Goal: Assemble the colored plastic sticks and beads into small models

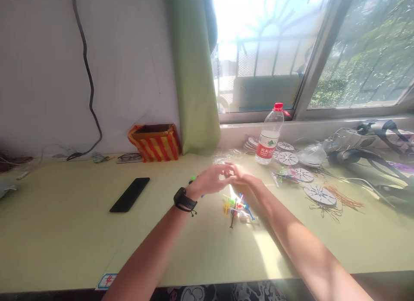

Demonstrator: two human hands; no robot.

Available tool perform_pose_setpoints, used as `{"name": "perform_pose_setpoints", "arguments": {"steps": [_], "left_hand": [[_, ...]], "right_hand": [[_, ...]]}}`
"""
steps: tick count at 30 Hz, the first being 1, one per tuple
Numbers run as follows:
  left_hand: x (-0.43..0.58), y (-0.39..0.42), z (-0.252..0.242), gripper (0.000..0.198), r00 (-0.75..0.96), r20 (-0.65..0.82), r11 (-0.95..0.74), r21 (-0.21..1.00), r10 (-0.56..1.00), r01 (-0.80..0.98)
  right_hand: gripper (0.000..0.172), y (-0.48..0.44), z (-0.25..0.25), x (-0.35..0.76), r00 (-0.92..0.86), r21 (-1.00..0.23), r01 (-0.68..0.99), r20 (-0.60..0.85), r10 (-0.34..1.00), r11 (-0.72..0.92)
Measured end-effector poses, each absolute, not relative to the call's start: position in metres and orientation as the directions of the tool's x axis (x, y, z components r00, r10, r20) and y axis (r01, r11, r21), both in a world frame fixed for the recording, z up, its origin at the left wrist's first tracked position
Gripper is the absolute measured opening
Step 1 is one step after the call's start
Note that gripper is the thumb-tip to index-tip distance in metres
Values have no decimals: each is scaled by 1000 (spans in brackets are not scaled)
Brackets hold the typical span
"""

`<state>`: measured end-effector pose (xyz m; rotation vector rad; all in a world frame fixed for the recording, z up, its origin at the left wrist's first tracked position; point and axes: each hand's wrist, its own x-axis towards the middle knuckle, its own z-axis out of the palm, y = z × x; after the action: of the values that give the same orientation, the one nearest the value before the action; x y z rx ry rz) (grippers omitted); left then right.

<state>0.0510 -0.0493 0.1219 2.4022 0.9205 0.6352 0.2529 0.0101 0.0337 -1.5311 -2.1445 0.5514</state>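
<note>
My left hand [213,179], with a black watch on its wrist, and my right hand [239,173] meet above the table, their fingertips together. The fingers of both are bent inward, and what they hold, if anything, is too small and blurred to name. Just this side of them lies a loose pile of small coloured plastic pieces [237,208], yellow, green, red, blue, black and white, some with thin stems. A green piece [192,179] shows beside my left wrist, partly hidden by it.
A black phone [130,195] and a striped box [155,143] are to the left. On the right stand a water bottle [269,139], white slotted discs [320,194], orange cords [344,196] and a black strap [359,158]. A window backs the table [67,232].
</note>
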Motion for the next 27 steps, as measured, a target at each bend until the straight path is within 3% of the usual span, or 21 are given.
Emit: {"name": "perform_pose_setpoints", "arguments": {"steps": [3,6,9,13,16,18,23,27], "left_hand": [[31,-14,155,49,631,51,-517,627,774,583],[11,13,167,53,472,110,-441,584,875,681],[0,27,163,53,454,107,-436,537,884,722],[-1,31,154,54,554,-16,-473,500,832,725],[3,29,152,52,576,6,-503,497,817,707],[5,28,150,51,582,27,-512,511,813,691],[10,24,146,46,565,100,-507,587,819,631],[18,20,146,51,422,138,-414,605,896,680]], "right_hand": [[30,13,36,254,-329,-538,785,59,943,307],[25,17,44,264,-343,-546,786,6,939,291],[22,26,55,274,-391,-563,776,-79,917,283],[36,38,60,280,-250,-519,822,41,967,235],[53,41,48,278,-91,-484,867,74,993,116],[56,41,37,277,-58,-489,869,44,997,72],[45,43,35,285,-58,-557,826,70,996,87],[37,42,62,301,-87,-633,761,122,989,145]]}}
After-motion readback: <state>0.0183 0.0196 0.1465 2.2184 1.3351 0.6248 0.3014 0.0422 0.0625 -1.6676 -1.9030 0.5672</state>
